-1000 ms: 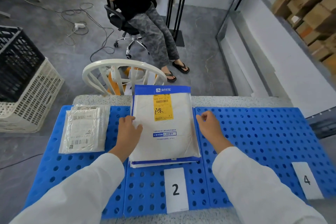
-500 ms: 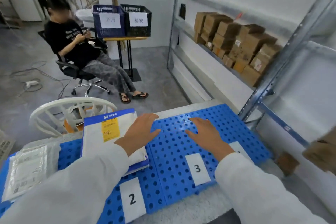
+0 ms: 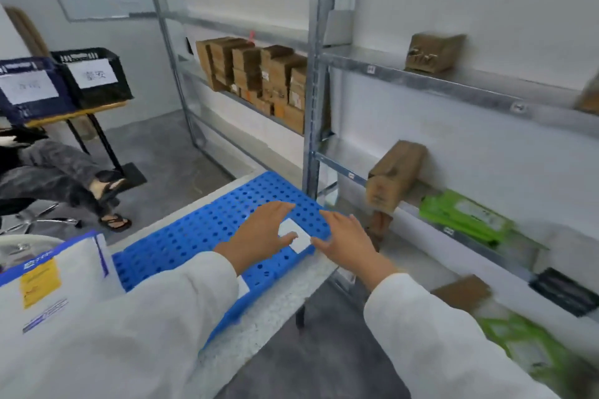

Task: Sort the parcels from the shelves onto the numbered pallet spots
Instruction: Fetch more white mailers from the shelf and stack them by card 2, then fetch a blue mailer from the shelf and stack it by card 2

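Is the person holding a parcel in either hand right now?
No: the left hand and the right hand both hover open and empty over the blue pallet.

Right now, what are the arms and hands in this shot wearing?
Long, loose white sleeves: the left sleeve and the right sleeve both end at the wrist in plain cuffs, with no logo or marking showing. The left hand and the right hand are bare: no gloves, ring or watch in view.
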Motion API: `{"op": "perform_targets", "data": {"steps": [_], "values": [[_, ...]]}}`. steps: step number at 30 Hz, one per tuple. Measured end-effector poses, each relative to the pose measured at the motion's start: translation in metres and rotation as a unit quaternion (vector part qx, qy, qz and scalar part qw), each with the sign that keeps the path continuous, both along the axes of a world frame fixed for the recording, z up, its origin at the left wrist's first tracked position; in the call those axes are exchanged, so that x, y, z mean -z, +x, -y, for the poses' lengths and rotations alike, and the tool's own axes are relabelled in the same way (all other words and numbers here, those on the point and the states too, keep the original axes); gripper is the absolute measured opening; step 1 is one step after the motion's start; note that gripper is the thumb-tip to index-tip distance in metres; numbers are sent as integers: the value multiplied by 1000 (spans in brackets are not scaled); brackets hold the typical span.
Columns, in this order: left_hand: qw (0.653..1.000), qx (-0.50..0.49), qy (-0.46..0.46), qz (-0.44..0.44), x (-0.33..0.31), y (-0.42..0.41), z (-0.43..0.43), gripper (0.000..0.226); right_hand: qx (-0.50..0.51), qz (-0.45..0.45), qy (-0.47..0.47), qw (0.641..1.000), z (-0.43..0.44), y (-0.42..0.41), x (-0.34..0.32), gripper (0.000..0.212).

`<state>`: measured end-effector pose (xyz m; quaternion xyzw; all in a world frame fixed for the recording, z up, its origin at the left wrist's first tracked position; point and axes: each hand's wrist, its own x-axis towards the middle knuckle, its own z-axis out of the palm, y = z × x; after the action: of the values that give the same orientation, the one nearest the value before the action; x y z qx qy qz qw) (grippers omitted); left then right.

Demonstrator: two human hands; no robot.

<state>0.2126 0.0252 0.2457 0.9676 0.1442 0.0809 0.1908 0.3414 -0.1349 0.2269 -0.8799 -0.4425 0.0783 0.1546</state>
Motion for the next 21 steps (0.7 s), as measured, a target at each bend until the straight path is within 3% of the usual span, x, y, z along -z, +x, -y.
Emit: {"op": "perform_targets", "data": {"steps": [9,21], "values": [[996,68,-40,-41,45,108,86,64,122,-60,16,991,85,66,55,64],[985,110,-70,-115,125,260,77,66,154,-67,-90,982,103,188,122,62]]}}
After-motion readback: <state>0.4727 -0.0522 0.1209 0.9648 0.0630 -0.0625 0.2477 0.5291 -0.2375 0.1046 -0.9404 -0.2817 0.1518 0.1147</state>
